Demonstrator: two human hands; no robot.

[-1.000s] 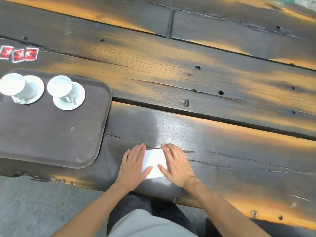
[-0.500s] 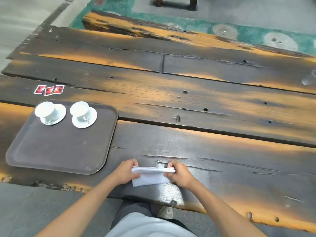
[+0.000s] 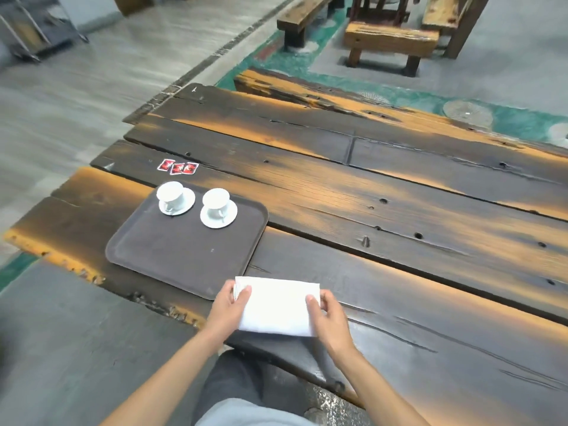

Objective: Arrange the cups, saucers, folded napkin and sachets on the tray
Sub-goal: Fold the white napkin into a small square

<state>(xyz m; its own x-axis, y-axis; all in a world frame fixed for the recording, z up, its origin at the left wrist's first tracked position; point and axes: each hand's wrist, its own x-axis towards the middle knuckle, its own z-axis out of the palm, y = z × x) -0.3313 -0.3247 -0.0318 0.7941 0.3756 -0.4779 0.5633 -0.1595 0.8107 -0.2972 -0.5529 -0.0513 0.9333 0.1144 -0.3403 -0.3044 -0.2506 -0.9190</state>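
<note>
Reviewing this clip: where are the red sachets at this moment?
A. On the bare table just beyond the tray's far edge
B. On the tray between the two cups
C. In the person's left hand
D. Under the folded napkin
A: the red sachets lie in a row on the wooden table, past the far edge of the tray, while both hands hold the folded napkin.

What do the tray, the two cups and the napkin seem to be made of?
Tray: probably plastic, matte dark brown, with a moulded raised rim and rounded corners.
Cups: likely glazed ceramic, smooth, white and slightly shiny.
Napkin: white paper or cloth; the folded layered edge shows, but the weave is too blurred to tell.
</note>
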